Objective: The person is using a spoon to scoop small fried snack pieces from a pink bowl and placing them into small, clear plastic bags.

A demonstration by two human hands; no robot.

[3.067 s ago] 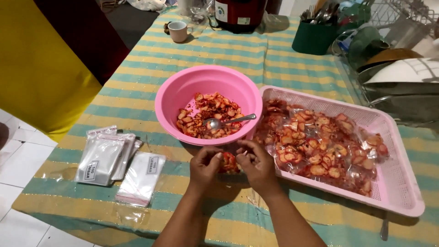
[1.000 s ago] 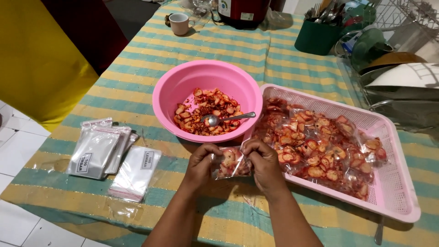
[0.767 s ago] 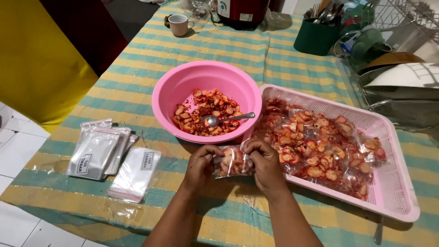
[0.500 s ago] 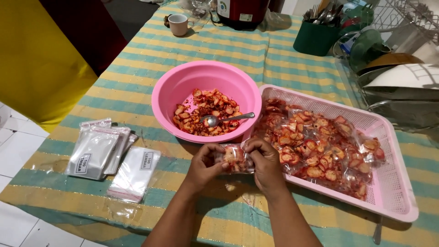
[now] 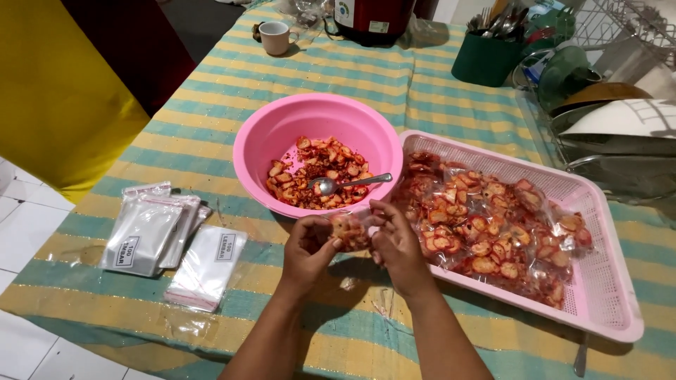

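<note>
A small clear bag of red snack chips is held just above the striped surface, directly in front of the person and just short of the pink bowl's near rim. It is pinched from both sides: the left hand is closed on its left edge with thumb and fingertips, and the right hand is closed on its right edge in the same manner. The bag is judged to be light, soft-walled and somewhat slick, with brittle contents likely to crack if squeezed at the middle; the upper edge, along the mouth, is judged the proper place of hold. To the left of the hands, stacks of empty clear bags are seen lying flat on the surface. Just beyond the hands, a pink bowl is noted, holding loose chips and a metal spoon resting with its handle toward the right. Touching or just beside the bowl on the right, a pink perforated tray is filled with packed bags of chips. Farther off, a cup, a red appliance and a green utensil holder are recorded at the far edge.
</note>
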